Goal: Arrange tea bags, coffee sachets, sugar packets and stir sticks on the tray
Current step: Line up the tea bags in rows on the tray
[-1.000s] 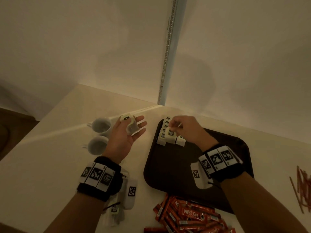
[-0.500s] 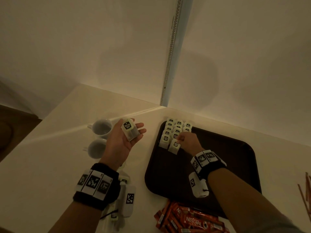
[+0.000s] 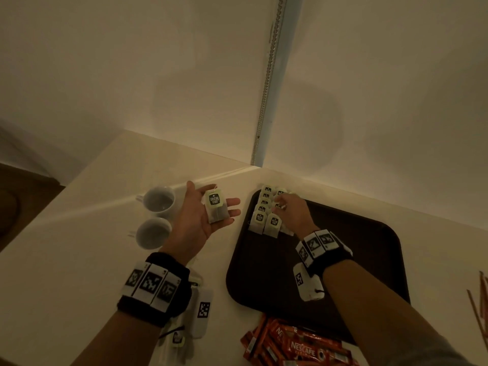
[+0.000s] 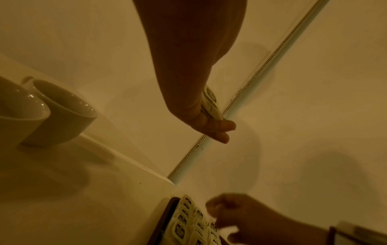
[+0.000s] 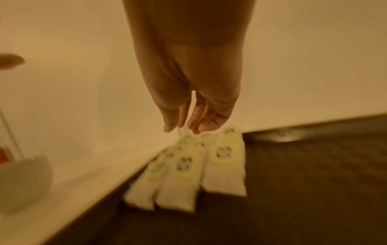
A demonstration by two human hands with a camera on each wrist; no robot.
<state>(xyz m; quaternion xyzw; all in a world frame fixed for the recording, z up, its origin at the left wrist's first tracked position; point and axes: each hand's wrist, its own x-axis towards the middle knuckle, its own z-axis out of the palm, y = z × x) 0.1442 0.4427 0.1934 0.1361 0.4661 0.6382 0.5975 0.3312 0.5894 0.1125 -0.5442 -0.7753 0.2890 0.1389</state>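
Observation:
A dark brown tray (image 3: pixel 356 260) lies on the pale counter. Rows of white tea bags with green tags (image 3: pixel 264 212) fill its far left corner. My right hand (image 3: pixel 290 212) hovers over the rows. Its fingers (image 5: pixel 196 116) point down, fairly straight, and their tips touch the tags (image 5: pixel 184 165); that view is blurred. My left hand (image 3: pixel 195 223) is held palm up, left of the tray. A tea bag (image 3: pixel 215 207) lies flat on its straight fingers. The same tea bag (image 4: pixel 210 102) shows at the edge of the left hand (image 4: pixel 188 74).
Two white cups (image 3: pixel 161 202) (image 3: pixel 153 232) stand left of my left hand. Red Nescafe sachets (image 3: pixel 298 347) lie in front of the tray. Loose tea bags (image 3: pixel 179 339) sit under my left wrist, brown stir sticks (image 3: pixel 480 307) at far right. Walls meet close behind.
My right hand has moved from the front of the middle row farther back over the rows. The left hand stays palm up with its tea bag.

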